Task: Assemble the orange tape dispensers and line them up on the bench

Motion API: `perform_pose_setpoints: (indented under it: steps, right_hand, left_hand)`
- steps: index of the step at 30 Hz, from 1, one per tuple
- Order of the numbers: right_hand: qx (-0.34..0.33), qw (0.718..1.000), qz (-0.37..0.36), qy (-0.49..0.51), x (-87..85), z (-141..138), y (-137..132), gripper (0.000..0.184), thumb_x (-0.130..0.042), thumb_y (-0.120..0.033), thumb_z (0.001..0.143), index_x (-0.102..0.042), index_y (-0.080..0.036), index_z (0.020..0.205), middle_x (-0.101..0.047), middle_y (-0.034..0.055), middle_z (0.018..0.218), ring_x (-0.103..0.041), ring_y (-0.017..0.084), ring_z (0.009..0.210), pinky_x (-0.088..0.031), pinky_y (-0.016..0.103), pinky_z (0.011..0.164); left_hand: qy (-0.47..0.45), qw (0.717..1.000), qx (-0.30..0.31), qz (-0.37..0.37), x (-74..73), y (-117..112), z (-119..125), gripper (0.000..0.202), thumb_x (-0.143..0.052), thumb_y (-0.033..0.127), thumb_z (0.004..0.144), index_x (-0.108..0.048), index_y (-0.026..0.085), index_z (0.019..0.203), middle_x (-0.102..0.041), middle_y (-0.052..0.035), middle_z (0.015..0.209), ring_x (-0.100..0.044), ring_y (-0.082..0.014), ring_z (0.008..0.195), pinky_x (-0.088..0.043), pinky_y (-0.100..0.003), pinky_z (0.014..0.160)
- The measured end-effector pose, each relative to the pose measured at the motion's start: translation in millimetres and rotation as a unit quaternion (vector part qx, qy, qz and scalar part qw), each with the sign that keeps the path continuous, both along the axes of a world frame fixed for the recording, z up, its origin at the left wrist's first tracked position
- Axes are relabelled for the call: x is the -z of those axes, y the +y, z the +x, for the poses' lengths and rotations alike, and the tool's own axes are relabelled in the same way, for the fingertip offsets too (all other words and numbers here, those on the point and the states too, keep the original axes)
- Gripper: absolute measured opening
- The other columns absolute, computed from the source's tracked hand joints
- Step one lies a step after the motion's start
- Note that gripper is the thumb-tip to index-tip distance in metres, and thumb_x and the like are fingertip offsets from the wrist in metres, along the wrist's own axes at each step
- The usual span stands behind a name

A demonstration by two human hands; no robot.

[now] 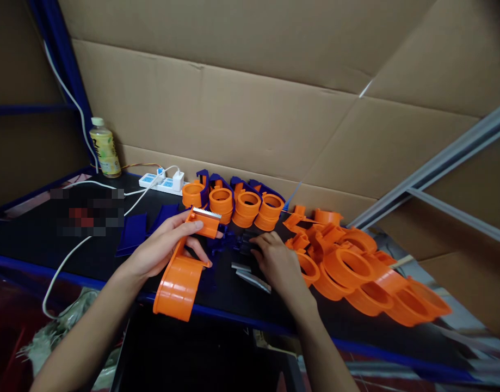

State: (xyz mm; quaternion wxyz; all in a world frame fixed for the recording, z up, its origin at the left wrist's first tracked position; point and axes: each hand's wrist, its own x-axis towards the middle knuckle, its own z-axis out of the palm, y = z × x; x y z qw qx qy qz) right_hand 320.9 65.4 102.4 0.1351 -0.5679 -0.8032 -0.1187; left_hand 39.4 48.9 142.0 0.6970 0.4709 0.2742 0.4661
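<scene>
My left hand (160,247) grips an orange plastic tape-dispenser body (180,277) by its neck, its toothed metal blade (207,213) pointing up and right. My right hand (274,258) rests palm down on the black table (49,245), fingers curled over small dark parts (244,242); what they hold is hidden. Grey metal strips (252,277) lie just left of that hand. A heap of loose orange dispenser bodies (356,272) touches its right side.
A row of several assembled orange-and-blue dispensers (233,201) stands at the back. Blue plastic pieces (133,231) lie to the left. A white power strip (162,182) with cables and a drink bottle (105,148) sit at the back left. Cardboard walls (250,109) enclose the table.
</scene>
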Motion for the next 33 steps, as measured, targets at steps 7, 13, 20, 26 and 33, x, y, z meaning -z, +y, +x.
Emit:
perform_pose_setpoints:
  steps: [7,13,20,26,33]
  right_hand:
    - [-0.030,0.999,0.021,0.023,-0.3,9,0,0.019,-0.064,-0.016,0.091,-0.071,-0.022,0.108,-0.073,0.0049,0.105,-0.065,0.024,0.102,-0.049,0.033,0.064]
    - [-0.158,0.961,0.058,0.219,-23.2,8,-16,0.017,-0.070,-0.023,0.091,-0.071,-0.024,0.108,-0.072,0.0036,0.104,-0.066,0.021,0.099,-0.055,0.036,0.084]
    - [-0.209,0.936,0.065,0.275,-53.5,-19,-44,0.023,-0.070,-0.017,0.091,-0.071,-0.024,0.113,-0.070,0.0044,0.105,-0.068,0.018,0.095,-0.057,0.031,0.080]
    - [-0.189,0.940,0.139,0.248,-36.8,-43,-50,0.032,-0.064,-0.013,0.095,-0.070,-0.025,0.123,-0.063,0.0068,0.105,-0.065,0.017,0.093,-0.057,0.030,0.074]
    - [-0.193,0.915,0.183,0.302,-24.1,-62,-49,0.038,-0.061,-0.006,0.094,-0.068,-0.025,0.126,-0.067,0.0077,0.111,-0.067,0.018,0.100,-0.060,0.032,0.085]
  left_hand:
    - [0.009,1.000,-0.002,0.006,-0.1,1,1,0.034,-0.065,0.034,0.092,-0.061,0.014,0.120,-0.074,-0.0195,0.119,-0.076,-0.0227,0.061,-0.060,-0.028,0.054]
    - [0.039,0.999,0.005,0.030,5.9,3,8,0.032,-0.065,0.037,0.093,-0.061,0.016,0.118,-0.074,-0.0180,0.120,-0.077,-0.0217,0.063,-0.059,-0.028,0.058]
    - [0.048,0.996,0.046,0.062,12.9,-8,36,0.035,-0.068,0.035,0.092,-0.059,0.018,0.121,-0.076,-0.0123,0.112,-0.078,-0.0198,0.068,-0.058,-0.027,0.067]
    - [0.049,0.996,0.056,0.054,16.1,-14,51,0.036,-0.068,0.038,0.092,-0.055,0.017,0.117,-0.075,-0.0067,0.090,-0.077,-0.0220,0.070,-0.059,-0.030,0.070]
    - [0.064,0.996,-0.006,0.055,22.9,-11,53,0.039,-0.066,0.043,0.093,-0.053,0.021,0.122,-0.073,-0.0037,0.091,-0.075,-0.0186,0.065,-0.057,-0.027,0.064]
